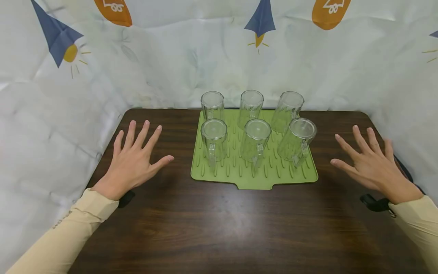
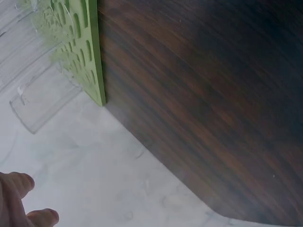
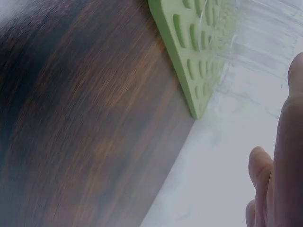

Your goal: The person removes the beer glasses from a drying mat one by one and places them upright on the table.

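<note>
Several clear glass mugs stand upside down in two rows on a green drying mat (image 1: 219, 173). In the front row are a left mug (image 1: 214, 142), a middle mug (image 1: 254, 142) and a right mug (image 1: 295, 140), their handles toward me. Left of the mat, my left hand (image 1: 133, 161) is spread palm down over the table, holding nothing. My right hand (image 1: 373, 165) is likewise spread, to the right of the mat, with nothing in it. In the left wrist view, fingertips (image 2: 43, 217) show at the lower left; in the right wrist view, fingers (image 3: 289, 156) show at the right edge.
The dark wooden table (image 1: 232, 228) has rounded far corners. Behind it and along both sides hangs a white curtain (image 1: 178, 61) printed with blue and orange shapes. A black strap (image 1: 374, 203) sits at my right wrist, beside the beige sleeve.
</note>
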Demonstrator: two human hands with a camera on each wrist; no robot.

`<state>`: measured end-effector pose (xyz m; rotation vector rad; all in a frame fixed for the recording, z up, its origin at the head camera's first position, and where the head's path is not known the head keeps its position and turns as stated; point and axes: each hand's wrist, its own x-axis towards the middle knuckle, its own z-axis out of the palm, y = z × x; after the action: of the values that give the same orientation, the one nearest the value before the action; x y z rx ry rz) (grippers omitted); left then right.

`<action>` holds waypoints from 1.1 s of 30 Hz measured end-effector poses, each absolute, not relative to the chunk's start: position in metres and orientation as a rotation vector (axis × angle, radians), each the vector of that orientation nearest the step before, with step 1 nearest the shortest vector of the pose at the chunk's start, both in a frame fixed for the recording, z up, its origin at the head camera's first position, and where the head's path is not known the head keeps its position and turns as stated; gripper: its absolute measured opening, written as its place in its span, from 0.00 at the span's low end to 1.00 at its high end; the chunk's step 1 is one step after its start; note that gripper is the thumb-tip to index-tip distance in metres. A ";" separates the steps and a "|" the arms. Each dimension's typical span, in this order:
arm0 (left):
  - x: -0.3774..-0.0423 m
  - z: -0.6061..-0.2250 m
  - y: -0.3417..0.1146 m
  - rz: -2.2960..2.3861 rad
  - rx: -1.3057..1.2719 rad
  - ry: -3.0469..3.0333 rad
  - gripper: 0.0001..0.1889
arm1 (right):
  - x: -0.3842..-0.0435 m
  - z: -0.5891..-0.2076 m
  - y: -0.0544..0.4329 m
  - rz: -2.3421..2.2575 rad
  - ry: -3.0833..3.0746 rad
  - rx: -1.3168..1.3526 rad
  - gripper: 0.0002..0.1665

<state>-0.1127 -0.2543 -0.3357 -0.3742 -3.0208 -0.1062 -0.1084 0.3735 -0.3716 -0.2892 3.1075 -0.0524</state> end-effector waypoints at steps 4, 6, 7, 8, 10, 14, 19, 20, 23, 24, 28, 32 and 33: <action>-0.113 -0.339 -0.249 -0.148 -0.378 -3.029 0.50 | -0.111 -0.372 0.370 -0.092 3.095 -0.325 0.49; -0.115 -0.340 -0.246 -0.163 -0.383 -3.034 0.51 | -0.112 -0.374 0.369 -0.118 3.091 -0.332 0.49; -0.115 -0.341 -0.245 -0.172 -0.385 -3.038 0.51 | -0.113 -0.374 0.367 -0.126 3.087 -0.328 0.49; -0.115 -0.342 -0.243 -0.181 -0.388 -3.040 0.51 | -0.114 -0.375 0.366 -0.136 3.084 -0.325 0.49; -0.116 -0.344 -0.240 -0.197 -0.398 -3.037 0.51 | -0.115 -0.378 0.363 -0.151 3.078 -0.318 0.49; -0.115 -0.351 -0.236 -0.246 -0.436 -2.994 0.51 | -0.116 -0.384 0.359 -0.154 3.062 -0.315 0.49; -0.114 -0.361 -0.230 -0.330 -0.471 -2.909 0.49 | -0.115 -0.394 0.354 -0.163 3.050 -0.331 0.49; -0.114 -0.363 -0.228 -0.352 -0.474 -2.891 0.49 | -0.114 -0.397 0.353 -0.164 3.049 -0.334 0.50; -0.115 -0.370 -0.224 -0.424 -0.492 -2.841 0.47 | -0.113 -0.404 0.350 -0.161 3.054 -0.339 0.52; -0.115 -0.372 -0.223 -0.450 -0.501 -2.824 0.46 | -0.113 -0.406 0.349 -0.158 3.056 -0.340 0.53; -0.116 -0.381 -0.217 -0.580 -0.548 -2.774 0.42 | -0.112 -0.413 0.344 -0.165 3.061 -0.345 0.56; -0.115 -0.389 -0.209 -0.792 -0.582 -2.741 0.36 | -0.113 -0.418 0.338 -0.189 3.056 -0.360 0.58; -0.115 -0.390 -0.207 -0.849 -0.585 -2.732 0.34 | -0.113 -0.419 0.337 -0.193 3.057 -0.364 0.58</action>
<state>-0.1150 -0.2066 -0.3903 -0.5847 -2.7321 -0.8485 -0.1132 0.3371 -0.4192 -0.3644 3.0567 -0.1925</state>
